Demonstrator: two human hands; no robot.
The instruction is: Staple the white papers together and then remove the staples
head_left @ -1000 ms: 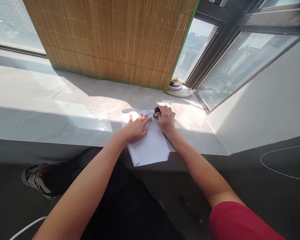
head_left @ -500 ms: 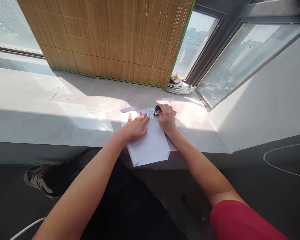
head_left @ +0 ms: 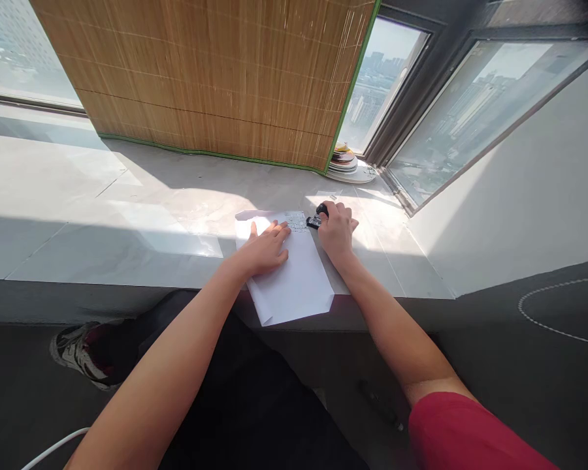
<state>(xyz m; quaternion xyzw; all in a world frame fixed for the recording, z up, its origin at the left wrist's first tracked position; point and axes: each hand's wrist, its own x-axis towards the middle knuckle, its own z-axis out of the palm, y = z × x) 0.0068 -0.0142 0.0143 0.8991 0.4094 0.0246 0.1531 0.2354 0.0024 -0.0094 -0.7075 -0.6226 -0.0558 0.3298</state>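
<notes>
A white sheet of paper (head_left: 298,281) lies on the pale stone windowsill, its lower end hanging over the front edge. My left hand (head_left: 268,249) rests flat on the paper with the fingers spread. Near the paper's upper right edge is a dense patch of small dark marks (head_left: 296,222) that look like staples. My right hand (head_left: 337,232) is wrapped around a black stapler (head_left: 315,221), just right of that patch. The stapler's jaw end points left toward the paper's edge, and its rear is hidden by my fingers.
A bamboo blind (head_left: 210,78) with green edging hangs over the sill at the back. Stacked plates (head_left: 345,166) stand in the window corner. A small staple-like strip (head_left: 333,197) lies beyond my right hand. A beaded cord (head_left: 524,307) hangs at the right.
My right hand has drawn the stapler a little to the right, off the marked patch, and its jaws now show beside the paper's edge. My left hand has stayed in place.
</notes>
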